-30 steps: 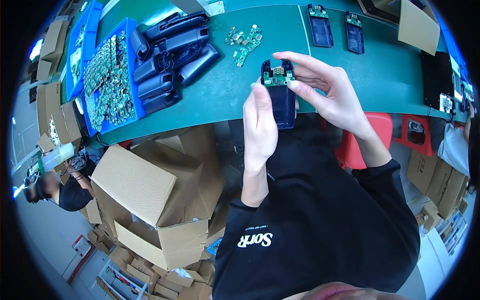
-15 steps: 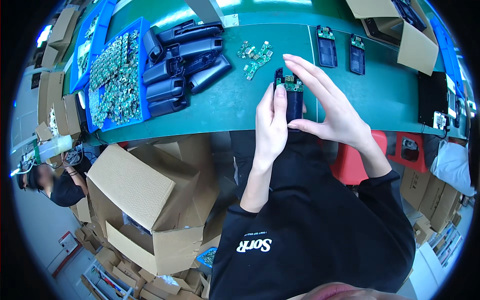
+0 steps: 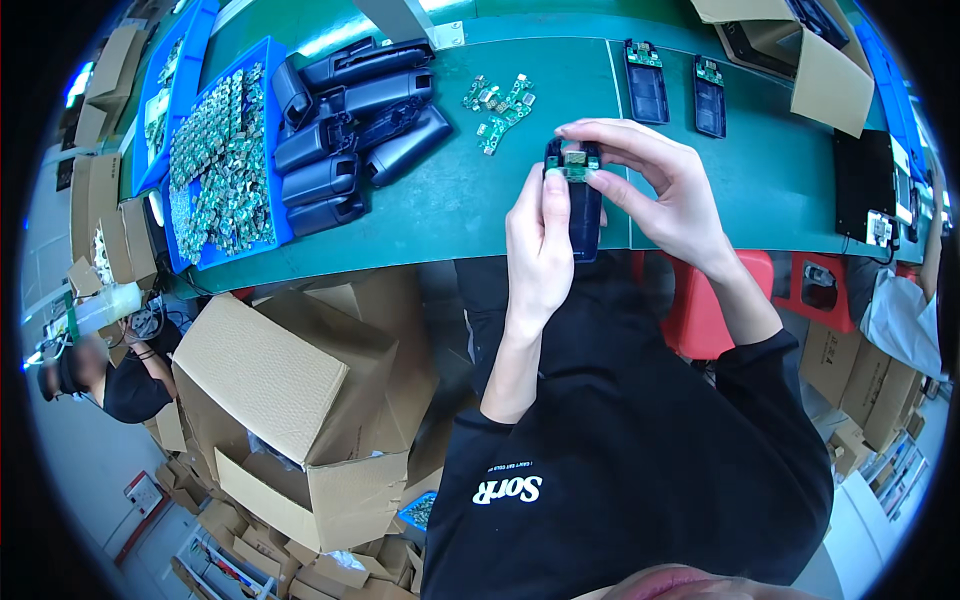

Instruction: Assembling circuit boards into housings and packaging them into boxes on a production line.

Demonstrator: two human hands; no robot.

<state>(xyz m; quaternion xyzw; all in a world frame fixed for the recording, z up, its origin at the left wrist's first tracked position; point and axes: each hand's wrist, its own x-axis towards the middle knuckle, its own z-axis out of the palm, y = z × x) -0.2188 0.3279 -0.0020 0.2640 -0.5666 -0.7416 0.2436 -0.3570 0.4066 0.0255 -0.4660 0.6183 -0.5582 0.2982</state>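
My left hand point(image 3: 538, 230) is closed around the left side of a dark plastic casing half point(image 3: 587, 225), its thumb along the edge. A green circuit board point(image 3: 576, 165) sits in the casing's far end. My right hand point(image 3: 660, 190) grips that end, with the thumb on the board's right side and the fingers curled around the far edge. Beyond it on the green table lie several loose circuit boards point(image 3: 500, 105). Two more casing halves, a left one point(image 3: 647, 90) and a right one point(image 3: 710, 105), rest at the far right with boards in their tops.
A pile of dark casings point(image 3: 360, 120) stands beside a blue bin point(image 3: 283, 215) full of circuit boards. An open cardboard box point(image 3: 360, 490) stands below the table's near edge, and another carton point(image 3: 835, 95) sits at the far right. Red stools point(image 3: 735, 300) are at right. Another person point(image 3: 135, 385) is at far left.
My right hand has closed in from spread fingers to grip the casing's far end, its thumb moving up from the lower part onto the board. My left hand keeps its hold.
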